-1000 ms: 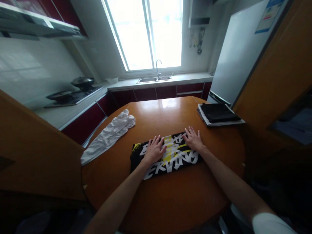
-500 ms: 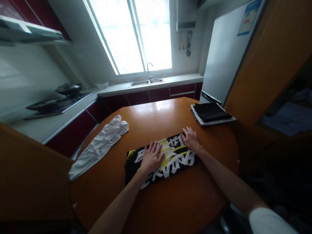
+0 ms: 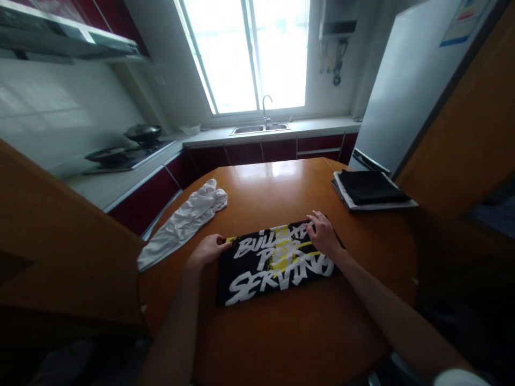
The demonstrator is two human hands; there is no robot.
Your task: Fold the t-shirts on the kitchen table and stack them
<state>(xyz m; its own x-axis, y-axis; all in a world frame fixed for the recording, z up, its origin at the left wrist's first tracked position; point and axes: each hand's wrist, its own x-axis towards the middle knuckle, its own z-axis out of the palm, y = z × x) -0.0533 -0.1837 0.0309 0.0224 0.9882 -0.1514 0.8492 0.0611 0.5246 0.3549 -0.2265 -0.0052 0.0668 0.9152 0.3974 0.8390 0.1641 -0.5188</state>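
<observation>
A black folded T-shirt point(image 3: 257, 268) with white lettering and yellow patches lies flat on the wooden table. At its far left corner, my left hand point(image 3: 209, 250) pinches the cloth between thumb and fingers. Over the right end rests my right hand point(image 3: 324, 236), its fingers loosely bent and apart on the fabric. The palm and forearm cover part of the print there.
A crumpled white cloth point(image 3: 185, 222) lies on the table's left side. A stack of folded dark and white clothes point(image 3: 372, 187) sits at the far right. Beyond the round-edged table point(image 3: 257, 190) are a sink point(image 3: 249, 129), a stove point(image 3: 132, 155) and a fridge point(image 3: 406, 80).
My left hand has moved from the middle of the T-shirt to its far left corner and closed on it. My right hand stays on the right end. The whole view has shifted.
</observation>
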